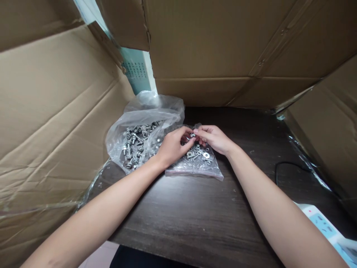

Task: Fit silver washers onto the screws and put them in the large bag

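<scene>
My left hand (173,146) and my right hand (213,139) meet over a small flat plastic bag (195,165) strewn with loose washers and screws (202,154) on the dark wooden table (195,216). Between their fingertips both hands pinch a small metal screw (192,135). Just left of my left hand lies a larger clear plastic bag (139,137), open and filled with several assembled metal bolts.
Cardboard sheets wall in the table: one on the left (52,111), one at the back (228,52), one on the right (329,123). A white power strip (326,225) lies at the near right, and a black cable (290,165) loops beyond it.
</scene>
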A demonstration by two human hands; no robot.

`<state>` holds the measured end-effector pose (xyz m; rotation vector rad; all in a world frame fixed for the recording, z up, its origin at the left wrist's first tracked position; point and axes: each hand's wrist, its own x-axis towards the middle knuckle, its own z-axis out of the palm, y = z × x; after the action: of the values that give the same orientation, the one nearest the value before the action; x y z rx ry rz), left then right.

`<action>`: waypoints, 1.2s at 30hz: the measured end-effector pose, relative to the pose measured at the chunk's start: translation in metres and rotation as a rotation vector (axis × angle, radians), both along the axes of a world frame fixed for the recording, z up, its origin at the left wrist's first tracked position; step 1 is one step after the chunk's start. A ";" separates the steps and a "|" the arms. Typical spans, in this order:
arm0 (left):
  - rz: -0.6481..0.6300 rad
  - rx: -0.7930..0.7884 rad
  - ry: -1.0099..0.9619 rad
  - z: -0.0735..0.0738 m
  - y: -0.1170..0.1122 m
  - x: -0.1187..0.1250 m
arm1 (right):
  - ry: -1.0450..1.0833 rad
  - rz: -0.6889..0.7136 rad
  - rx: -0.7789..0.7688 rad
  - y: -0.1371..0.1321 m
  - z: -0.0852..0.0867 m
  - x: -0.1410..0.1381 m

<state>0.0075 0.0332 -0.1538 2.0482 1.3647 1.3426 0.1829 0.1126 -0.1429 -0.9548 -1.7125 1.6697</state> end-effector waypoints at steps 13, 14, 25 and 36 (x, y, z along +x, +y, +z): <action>-0.012 -0.023 -0.014 0.001 0.000 -0.002 | -0.060 0.081 0.072 0.000 0.001 0.000; -0.015 -0.025 -0.013 0.001 0.000 -0.002 | -0.067 0.081 0.075 0.000 0.001 -0.001; -0.011 -0.033 -0.032 0.001 0.001 -0.001 | -0.051 0.062 0.060 -0.003 0.005 -0.002; -0.016 -0.031 -0.024 0.001 0.000 -0.001 | -0.065 0.062 0.060 -0.002 0.003 -0.002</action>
<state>0.0061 0.0335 -0.1528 2.0120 1.3484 1.3270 0.1812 0.1109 -0.1401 -0.9462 -1.8420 1.6330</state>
